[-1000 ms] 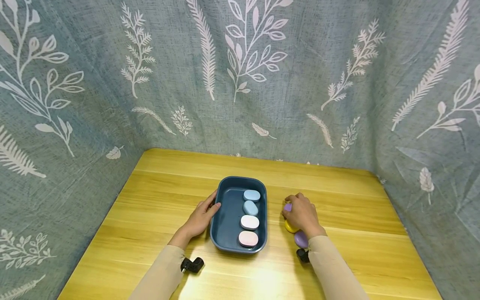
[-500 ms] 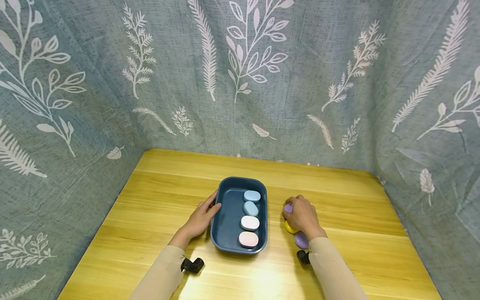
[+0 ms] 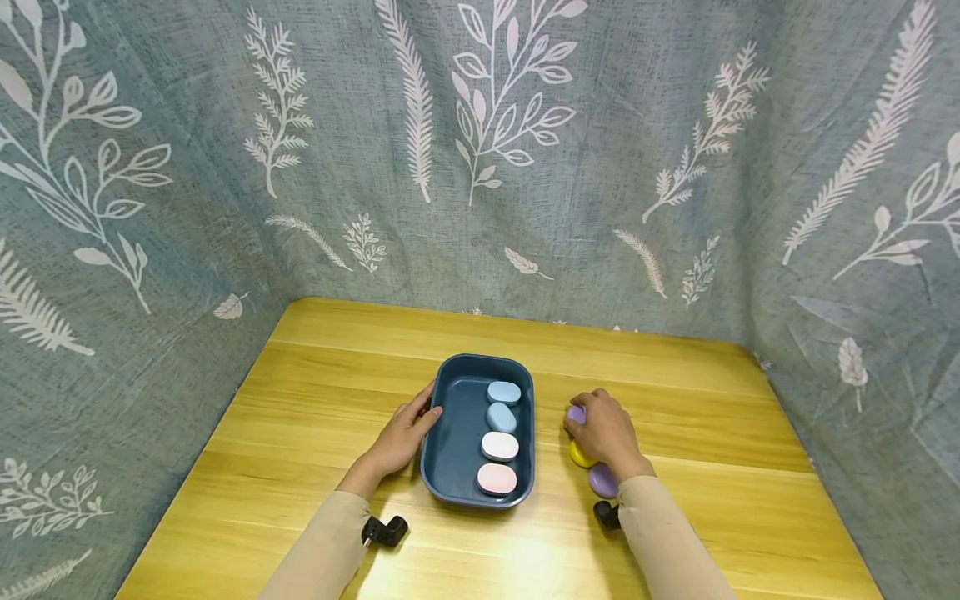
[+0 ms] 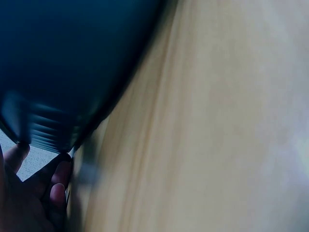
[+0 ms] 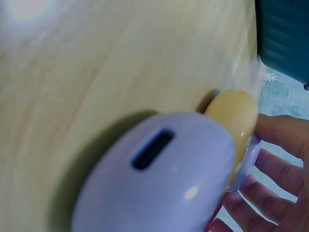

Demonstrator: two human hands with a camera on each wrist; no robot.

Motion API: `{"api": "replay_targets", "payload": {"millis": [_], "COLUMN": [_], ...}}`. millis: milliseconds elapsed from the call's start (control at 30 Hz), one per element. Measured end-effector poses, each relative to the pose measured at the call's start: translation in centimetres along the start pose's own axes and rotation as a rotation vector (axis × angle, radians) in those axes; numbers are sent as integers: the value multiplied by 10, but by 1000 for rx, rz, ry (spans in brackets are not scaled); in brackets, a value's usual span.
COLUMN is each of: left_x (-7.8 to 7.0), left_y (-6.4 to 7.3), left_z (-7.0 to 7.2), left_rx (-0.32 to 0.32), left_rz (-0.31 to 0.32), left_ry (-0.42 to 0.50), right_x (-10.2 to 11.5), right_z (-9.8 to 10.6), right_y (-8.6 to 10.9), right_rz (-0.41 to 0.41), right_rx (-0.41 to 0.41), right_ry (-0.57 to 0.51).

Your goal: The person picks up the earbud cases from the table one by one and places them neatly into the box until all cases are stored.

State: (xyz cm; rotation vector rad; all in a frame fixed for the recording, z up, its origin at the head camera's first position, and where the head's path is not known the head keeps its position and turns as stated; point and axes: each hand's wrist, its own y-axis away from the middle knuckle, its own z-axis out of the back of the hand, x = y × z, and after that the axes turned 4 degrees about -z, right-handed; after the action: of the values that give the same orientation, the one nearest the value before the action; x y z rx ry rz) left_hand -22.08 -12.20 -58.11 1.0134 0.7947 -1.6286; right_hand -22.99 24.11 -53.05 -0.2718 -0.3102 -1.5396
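My left hand (image 3: 399,437) holds the left side of a dark blue tray (image 3: 457,458), thumb at the rim and fingers along the outer wall. Inside, down the tray's right side, lie two light blue oval pieces (image 3: 501,417), a white one (image 3: 499,446) and a pale pink one (image 3: 497,479). To the right of the tray, my right hand (image 3: 609,427) grips a purple rounded piece (image 3: 576,414) between thumb and fingers. Partly under that hand sits a yellow piece (image 3: 581,456). Nearer the wrist is another purple oval (image 3: 603,481), which shows a dark slot in the right wrist view.
A wooden table (image 3: 300,400) carries everything, with patterned blue-grey cloth (image 3: 480,250) hanging behind it and at both sides. Small black cameras (image 3: 386,531) are worn at the wrists. A magenta sliver (image 5: 213,218) shows below the purple oval in the right wrist view.
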Motion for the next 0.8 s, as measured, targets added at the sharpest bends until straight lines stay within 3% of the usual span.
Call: {"api": "replay_targets", "payload": {"millis": [800], "left_x": [0], "left_y": [0], "left_z": [1], "left_rx": [-1], "left_rz": [-6], "left_ry": [-6], "right_x": [26], "right_z": [15], "right_y": [10], "right_rz": [61], "right_rx": [-68], "right_ry": [-99]}}
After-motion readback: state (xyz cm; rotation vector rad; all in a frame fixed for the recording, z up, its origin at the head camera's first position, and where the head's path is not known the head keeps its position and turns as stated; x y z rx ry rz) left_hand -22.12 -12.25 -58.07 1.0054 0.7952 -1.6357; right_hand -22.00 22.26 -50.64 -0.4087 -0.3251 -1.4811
